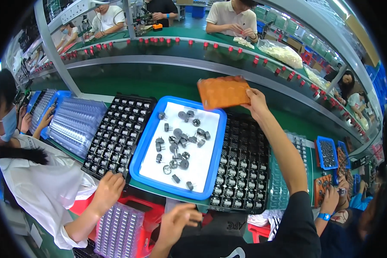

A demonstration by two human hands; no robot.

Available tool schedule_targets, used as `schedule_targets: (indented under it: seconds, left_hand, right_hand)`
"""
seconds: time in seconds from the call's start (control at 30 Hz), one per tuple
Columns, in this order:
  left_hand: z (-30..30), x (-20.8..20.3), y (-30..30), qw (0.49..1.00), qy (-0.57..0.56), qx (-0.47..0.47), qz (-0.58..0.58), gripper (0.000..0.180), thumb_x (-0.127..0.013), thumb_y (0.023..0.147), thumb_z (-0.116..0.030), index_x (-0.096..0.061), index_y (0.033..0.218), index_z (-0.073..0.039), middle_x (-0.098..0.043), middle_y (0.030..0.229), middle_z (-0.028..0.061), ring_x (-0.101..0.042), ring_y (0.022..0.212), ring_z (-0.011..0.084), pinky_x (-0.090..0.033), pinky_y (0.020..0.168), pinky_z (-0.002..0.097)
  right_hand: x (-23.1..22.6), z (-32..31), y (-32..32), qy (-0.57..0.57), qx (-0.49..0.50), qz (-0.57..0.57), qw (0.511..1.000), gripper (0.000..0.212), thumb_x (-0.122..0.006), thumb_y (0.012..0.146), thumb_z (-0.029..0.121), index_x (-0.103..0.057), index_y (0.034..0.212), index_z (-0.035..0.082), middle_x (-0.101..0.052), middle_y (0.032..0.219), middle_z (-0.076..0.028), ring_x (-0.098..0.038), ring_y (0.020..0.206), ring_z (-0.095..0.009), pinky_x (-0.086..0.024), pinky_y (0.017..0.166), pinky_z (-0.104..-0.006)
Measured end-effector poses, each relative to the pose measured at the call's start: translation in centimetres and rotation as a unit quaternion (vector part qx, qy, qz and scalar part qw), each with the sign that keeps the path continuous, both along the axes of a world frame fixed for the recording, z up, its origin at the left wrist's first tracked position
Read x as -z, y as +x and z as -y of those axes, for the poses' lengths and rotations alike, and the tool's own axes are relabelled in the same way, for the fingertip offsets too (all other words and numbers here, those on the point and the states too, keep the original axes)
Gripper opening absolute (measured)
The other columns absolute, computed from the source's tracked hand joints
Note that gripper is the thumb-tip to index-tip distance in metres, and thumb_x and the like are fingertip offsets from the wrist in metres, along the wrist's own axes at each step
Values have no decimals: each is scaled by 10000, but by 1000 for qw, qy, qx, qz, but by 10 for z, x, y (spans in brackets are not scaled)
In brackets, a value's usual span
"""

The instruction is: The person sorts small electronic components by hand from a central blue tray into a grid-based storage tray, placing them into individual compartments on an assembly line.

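Note:
My right hand (257, 102) is stretched out beyond a blue tray and grips the corner of an orange-brown rectangular plate (223, 92), which is held up tilted and slightly blurred. Just in front of the tray's near edge, my left hand (176, 223) hangs with its fingers loosely bent and apart, holding nothing. Between them lies the blue tray (135, 165) with a white lining. Several small round black parts (184, 164) are scattered over the lining, some with pins showing.
Black compartment trays holding small metallic parts flank the blue tray, one at left (116, 133) and one at right (241, 172). A co-worker's hand (109, 189) touches the left one. Clear plastic trays (77, 122) lie farther left. A conveyor with red pieces (206, 44) curves behind.

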State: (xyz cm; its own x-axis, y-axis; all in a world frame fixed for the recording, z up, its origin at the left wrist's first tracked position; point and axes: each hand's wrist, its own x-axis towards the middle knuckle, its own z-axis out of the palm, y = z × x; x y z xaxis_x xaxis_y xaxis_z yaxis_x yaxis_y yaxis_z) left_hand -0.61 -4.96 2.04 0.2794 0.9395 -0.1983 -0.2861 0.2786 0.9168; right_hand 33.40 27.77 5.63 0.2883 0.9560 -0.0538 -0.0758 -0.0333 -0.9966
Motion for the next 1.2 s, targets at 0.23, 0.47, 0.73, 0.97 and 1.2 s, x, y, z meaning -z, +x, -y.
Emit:
schedule_targets:
  seconds: [0.23,0.47,0.73,0.97,1.2]
  left_hand:
    - [51,110,-9,984,-85,-46,-151,222,-472,985,-74,-577,1144,40,-698,925,171,-699,810,190,-570,663,282]
    - [57,158,-9,969,-241,-53,1,321,-532,971,-147,-525,1246,19,-651,1005,188,-660,830,236,-552,711,312]
    - [35,128,1,958,-143,-94,-229,147,-528,961,-35,-596,1085,6,-659,750,102,-634,625,146,-529,551,259]
    - [25,135,4,944,-146,-98,-278,138,-556,966,-108,-631,1032,-13,-672,678,80,-630,556,124,-510,516,249]
    - [33,138,7,951,-150,-89,-254,151,-556,968,-122,-638,1022,-8,-670,676,75,-630,557,120,-514,523,249]
  right_hand:
    - [56,-169,17,58,205,-130,968,406,-574,922,87,-372,1257,-21,-536,1208,-188,-641,990,-311,-634,698,-445]
    - [98,-240,46,72,218,-42,972,321,-576,925,147,-488,1196,1,-602,1151,-127,-669,937,-236,-621,683,-407]
    - [71,-242,49,-89,175,412,890,456,-428,971,392,-587,1104,-14,-671,995,-212,-663,984,-354,-582,724,-456]
    - [96,-251,58,-71,155,633,755,419,-344,987,367,-571,1232,113,-677,1036,-195,-632,960,-437,-511,828,-523]
    - [116,-261,98,-4,138,648,749,395,-355,981,339,-551,1287,183,-678,1049,-158,-628,1004,-397,-509,822,-518]
